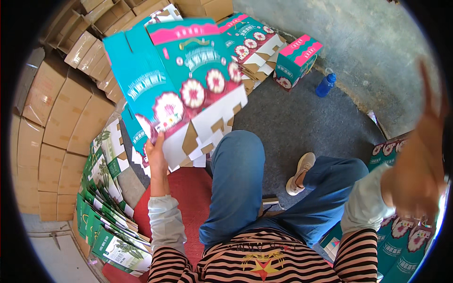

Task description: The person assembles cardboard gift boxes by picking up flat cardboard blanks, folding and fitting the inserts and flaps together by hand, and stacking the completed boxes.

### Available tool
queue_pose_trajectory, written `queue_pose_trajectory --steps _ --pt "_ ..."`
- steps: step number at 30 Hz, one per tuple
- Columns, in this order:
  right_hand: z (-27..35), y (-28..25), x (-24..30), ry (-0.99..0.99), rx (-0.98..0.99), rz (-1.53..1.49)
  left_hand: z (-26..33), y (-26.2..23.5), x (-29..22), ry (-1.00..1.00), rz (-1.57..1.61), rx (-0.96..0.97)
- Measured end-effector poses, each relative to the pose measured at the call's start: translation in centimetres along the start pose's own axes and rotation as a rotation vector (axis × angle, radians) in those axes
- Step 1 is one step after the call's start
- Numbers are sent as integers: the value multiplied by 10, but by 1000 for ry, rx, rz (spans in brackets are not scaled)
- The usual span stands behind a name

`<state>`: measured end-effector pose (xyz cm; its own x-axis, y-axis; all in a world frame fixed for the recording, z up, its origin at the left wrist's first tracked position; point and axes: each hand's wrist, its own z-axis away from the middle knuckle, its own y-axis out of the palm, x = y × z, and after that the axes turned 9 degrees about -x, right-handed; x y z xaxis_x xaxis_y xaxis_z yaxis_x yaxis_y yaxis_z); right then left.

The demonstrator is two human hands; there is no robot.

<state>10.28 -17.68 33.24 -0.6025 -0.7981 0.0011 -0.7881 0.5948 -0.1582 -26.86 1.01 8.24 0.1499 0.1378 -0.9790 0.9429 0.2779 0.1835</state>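
Carton point(177, 87), teal: the left hand point(157, 158) grips its near edge; right of it, the right hand point(417, 165) blurs, its grip I can't tell.

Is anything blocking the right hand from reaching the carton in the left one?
Nothing visible stands between the blurred right hand and the carton in the left hand. The bottle stands on the floor, farther ahead.

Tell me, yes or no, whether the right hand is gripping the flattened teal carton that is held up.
No: the left hand grips the flattened teal carton, while the blurred right hand is apart from it, at the picture's right.
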Motion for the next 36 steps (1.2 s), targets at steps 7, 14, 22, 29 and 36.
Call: queue_pose_trajectory --steps 7,14,22,29,36 --pt "117 10 -98 961 135 -35 -5 90 -83 118 451 172" --pt "139 1 -111 1350 -80 -705 43 159 -98 -146 603 312" --pt "140 -36 -108 1427 -390 -616 113 181 -24 -696 446 513" --pt "163 -34 -108 1497 -183 -451 141 119 -17 -808 -459 1307" --pt "183 -46 -112 1754 7 -371 150 139 -40 -26 -714 955"
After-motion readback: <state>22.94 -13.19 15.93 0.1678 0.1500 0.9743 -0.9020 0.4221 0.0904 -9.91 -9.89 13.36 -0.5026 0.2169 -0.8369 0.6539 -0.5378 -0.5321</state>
